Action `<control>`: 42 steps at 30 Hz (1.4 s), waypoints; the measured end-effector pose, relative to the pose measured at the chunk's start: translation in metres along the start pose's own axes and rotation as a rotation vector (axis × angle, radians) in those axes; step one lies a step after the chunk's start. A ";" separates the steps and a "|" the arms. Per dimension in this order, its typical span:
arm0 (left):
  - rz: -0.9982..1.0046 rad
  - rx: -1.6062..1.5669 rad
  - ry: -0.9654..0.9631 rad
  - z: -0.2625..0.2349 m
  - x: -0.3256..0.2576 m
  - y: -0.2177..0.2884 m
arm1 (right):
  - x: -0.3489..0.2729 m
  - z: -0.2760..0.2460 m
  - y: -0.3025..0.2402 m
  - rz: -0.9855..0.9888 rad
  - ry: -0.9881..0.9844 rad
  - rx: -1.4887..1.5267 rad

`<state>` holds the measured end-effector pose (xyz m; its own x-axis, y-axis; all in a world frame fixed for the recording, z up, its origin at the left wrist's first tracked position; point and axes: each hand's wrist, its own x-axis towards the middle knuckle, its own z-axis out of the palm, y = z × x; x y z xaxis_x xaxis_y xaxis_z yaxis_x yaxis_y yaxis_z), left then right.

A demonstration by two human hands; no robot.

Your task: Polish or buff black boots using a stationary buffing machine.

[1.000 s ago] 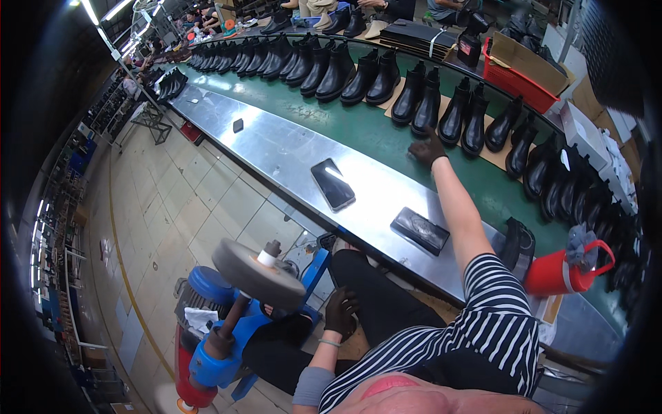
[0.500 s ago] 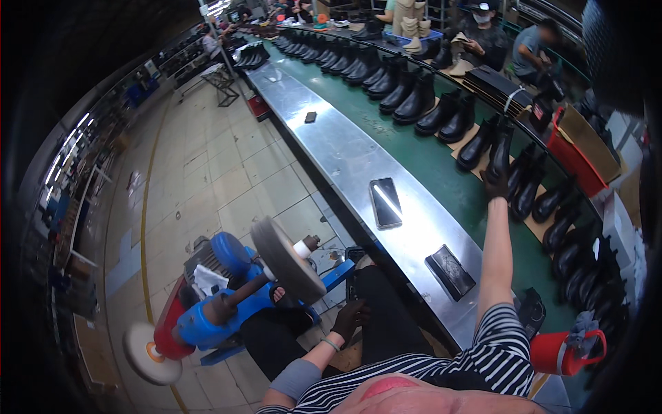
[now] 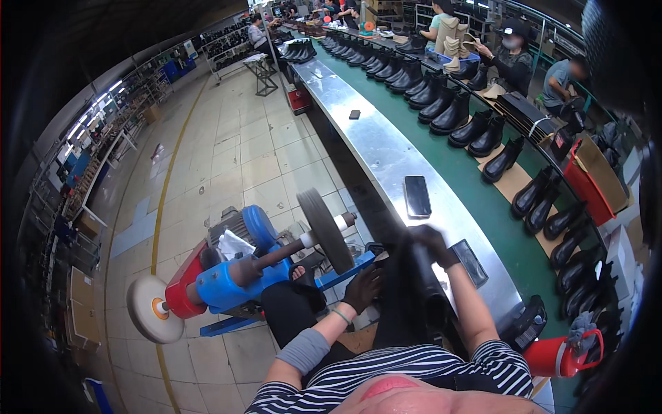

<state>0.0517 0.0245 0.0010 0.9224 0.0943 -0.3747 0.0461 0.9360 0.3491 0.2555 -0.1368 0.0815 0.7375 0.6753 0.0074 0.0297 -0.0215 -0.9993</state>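
A black ankle boot (image 3: 429,293) is in my right hand (image 3: 433,246), over my right thigh at the near edge of the metal ledge; motion blurs both. Both hands wear dark gloves. My left hand (image 3: 363,290) hovers by my lap, left of the boot and apart from it, its fingers loosely apart and holding nothing. To its left stands a blue and red polishing machine (image 3: 231,279) with a dark grey wheel (image 3: 325,231) on the near end of its shaft and a pale wheel (image 3: 153,309) on the far left end. Pairs of black boots (image 3: 449,114) line the green belt (image 3: 414,145), with a single boot (image 3: 502,161) among them.
Along the metal ledge (image 3: 372,148) lie a phone (image 3: 417,196), a flat black case (image 3: 469,263) and a small dark object (image 3: 354,114). A red lidded mug (image 3: 552,357) stands at the lower right. Other people (image 3: 514,58) sit beyond the belt. Tiled floor (image 3: 238,148) extends left.
My right hand has taken one boot from a pair on the belt and brought it back to my lap. My left hand has moved slightly up and right. The view has shifted.
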 end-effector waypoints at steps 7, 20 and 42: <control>0.332 0.508 0.346 -0.037 0.033 0.008 | 0.040 0.118 0.154 -0.234 -0.191 -0.308; 0.410 -0.113 0.254 -0.101 0.022 -0.004 | 0.021 0.129 0.074 0.846 -0.706 0.908; 0.228 -0.194 -0.393 -0.098 0.024 0.000 | 0.023 0.098 0.082 0.744 -0.748 1.224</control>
<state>0.0364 0.0599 -0.0917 0.9772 0.2041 0.0584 -0.2118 0.9557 0.2044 0.2087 -0.0514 -0.0038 -0.1457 0.9821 -0.1192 -0.9645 -0.1678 -0.2040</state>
